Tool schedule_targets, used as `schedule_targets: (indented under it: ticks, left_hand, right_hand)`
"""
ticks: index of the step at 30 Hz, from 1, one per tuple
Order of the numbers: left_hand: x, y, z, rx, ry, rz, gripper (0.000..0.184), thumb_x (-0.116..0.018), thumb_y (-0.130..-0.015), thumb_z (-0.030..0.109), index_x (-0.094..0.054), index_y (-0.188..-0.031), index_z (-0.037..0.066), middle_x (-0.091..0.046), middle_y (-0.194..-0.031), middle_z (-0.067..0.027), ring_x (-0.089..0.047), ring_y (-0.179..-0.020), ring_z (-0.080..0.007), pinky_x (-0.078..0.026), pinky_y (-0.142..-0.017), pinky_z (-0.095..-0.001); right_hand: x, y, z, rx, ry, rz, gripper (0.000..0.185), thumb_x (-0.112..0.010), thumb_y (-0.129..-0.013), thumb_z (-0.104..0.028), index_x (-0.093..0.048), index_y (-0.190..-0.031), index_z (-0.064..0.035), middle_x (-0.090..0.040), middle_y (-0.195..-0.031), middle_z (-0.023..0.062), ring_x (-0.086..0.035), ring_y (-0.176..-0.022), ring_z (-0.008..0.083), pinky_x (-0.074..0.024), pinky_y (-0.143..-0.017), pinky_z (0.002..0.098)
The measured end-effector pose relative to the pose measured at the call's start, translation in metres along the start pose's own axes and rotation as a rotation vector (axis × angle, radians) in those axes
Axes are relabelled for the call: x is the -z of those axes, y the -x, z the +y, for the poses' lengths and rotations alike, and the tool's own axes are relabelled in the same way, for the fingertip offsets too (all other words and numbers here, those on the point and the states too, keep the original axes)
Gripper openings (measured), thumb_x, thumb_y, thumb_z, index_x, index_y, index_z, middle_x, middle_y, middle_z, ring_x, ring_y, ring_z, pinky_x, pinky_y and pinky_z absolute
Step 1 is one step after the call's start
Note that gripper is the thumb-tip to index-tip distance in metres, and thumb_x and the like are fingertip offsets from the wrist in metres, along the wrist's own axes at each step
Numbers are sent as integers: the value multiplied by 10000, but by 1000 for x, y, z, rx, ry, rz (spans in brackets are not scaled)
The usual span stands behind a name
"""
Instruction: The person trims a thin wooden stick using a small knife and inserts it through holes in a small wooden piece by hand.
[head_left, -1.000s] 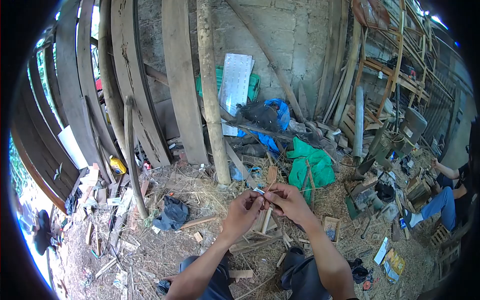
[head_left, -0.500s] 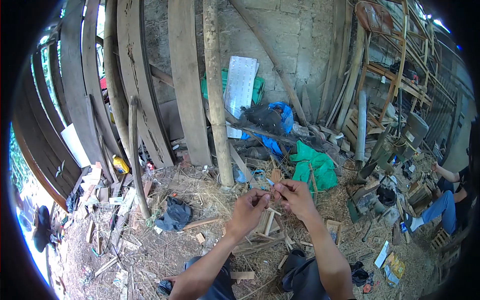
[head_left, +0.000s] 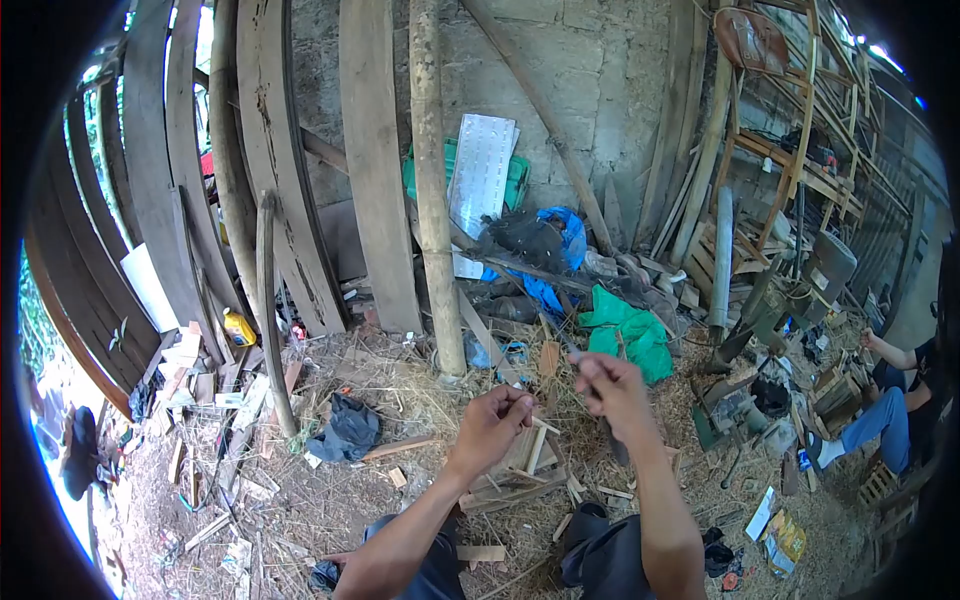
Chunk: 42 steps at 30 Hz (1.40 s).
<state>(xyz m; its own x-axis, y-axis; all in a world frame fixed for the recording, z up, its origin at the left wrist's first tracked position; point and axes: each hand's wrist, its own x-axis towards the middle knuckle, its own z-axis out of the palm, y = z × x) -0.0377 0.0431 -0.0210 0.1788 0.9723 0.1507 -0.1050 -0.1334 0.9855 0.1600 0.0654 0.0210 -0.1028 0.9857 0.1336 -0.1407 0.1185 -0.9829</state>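
My left hand (head_left: 494, 428) is closed in a pinch, thumb against the fingers; whatever is between them is too small to make out. To its right, apart from it, my right hand (head_left: 612, 393) is closed around a slim dark object (head_left: 614, 446). Part of that object shows below the fist, and a thin greyish tip pokes out above the fingers. Its kind cannot be told. Below and between the hands, a small slatted wooden frame (head_left: 538, 448) lies on the straw-covered ground.
Wooden planks (head_left: 372, 170) and a pole (head_left: 432, 190) stand ahead. A green plastic sheet (head_left: 630, 335), a black bag (head_left: 346, 428) and a yellow bottle (head_left: 238, 327) lie around. At right sit a metal machine (head_left: 770, 330) and another person (head_left: 885, 415).
My hands were close together at the fingertips and are now apart. The right one has shifted right and turned, showing the dark object below it. My left hand has dropped slightly.
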Motion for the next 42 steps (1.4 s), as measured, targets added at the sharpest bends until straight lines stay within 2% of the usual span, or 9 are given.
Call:
schedule_targets:
  ticks: [2, 9, 16, 20, 23, 25, 27, 34, 42]
  left_hand:
    - [-1, 2, 6, 6, 2, 10, 162, -540, -934, 125, -598, -983, -18, -541, -706, 4, -423, -583, -33, -330, -509, -183]
    - [-5, -1, 4, -43, 12, 18, 143, -526, -943, 123, -591, -960, -4, -529, -703, 9, -412, -578, -31, -321, -505, -187]
    - [-9, 0, 7, -26, -33, -7, 133, -533, -941, 126, -593, -953, 8, -523, -703, 17, -425, -605, -31, -328, -525, -189]
    - [-11, -3, 7, -34, -33, 4, 148, -534, -940, 126, -592, -947, -10, -534, -701, 11, -456, -624, -42, -363, -554, -196]
    - [-8, 6, 13, -1, -34, -9, 155, -530, -938, 116, -591, -943, -26, -547, -695, 2, -478, -627, -49, -394, -571, -200]
    - [-5, 10, 15, 15, -29, -27, 157, -528, -940, 118, -593, -945, -25, -546, -692, 3, -475, -621, -46, -392, -565, -199]
    - [-1, 10, 14, 45, 6, -34, 203, -522, -953, 178, -598, -971, -9, -522, -706, 18, -411, -584, -32, -329, -516, -176]
    - [-2, 4, 12, 63, -73, -2, 185, -506, -955, 149, -605, -954, -7, -523, -691, 18, -412, -568, -33, -335, -511, -178]
    - [-5, 2, 10, -54, -285, 60, 156, -518, -942, 114, -608, -922, -12, -529, -661, 3, -458, -587, -54, -371, -533, -212]
  right_hand:
    - [-14, 5, 3, 5, -13, -163, 289, -563, -917, -118, -582, -1182, -4, -599, -700, 44, -393, -461, 45, -293, -410, 186]
    - [-26, 4, 16, -7, 39, -311, 267, -556, -930, -150, -578, -1149, 3, -584, -691, 36, -382, -461, 38, -293, -408, 192]
    - [-18, 1, 8, -116, -13, -203, 170, -588, -910, -137, -642, -922, 23, -594, -685, 29, -422, -489, 37, -308, -427, 190]
    - [-16, -4, 12, -84, -17, -187, 152, -579, -911, -117, -646, -915, 20, -592, -681, 25, -403, -469, 38, -301, -421, 191]
    - [-6, -10, 12, 12, 136, -18, 161, -561, -920, -118, -642, -925, 21, -582, -679, 13, -396, -463, 38, -289, -412, 191]
    - [20, -20, 2, 66, -22, 120, 175, -552, -926, -138, -641, -945, 11, -573, -675, 3, -402, -466, 38, -286, -410, 192]
    - [17, -9, -4, 29, 13, 85, 197, -548, -931, -164, -635, -964, 10, -569, -674, 2, -411, -479, 40, -284, -414, 189]
    - [-24, 6, 17, -77, 13, -331, 191, -556, -929, -157, -635, -962, 14, -582, -709, 18, -403, -495, 42, -302, -429, 192]
    - [-26, 5, 12, -139, -25, -182, 183, -571, -922, -153, -634, -944, 18, -574, -676, 9, -393, -467, 38, -285, -407, 196]
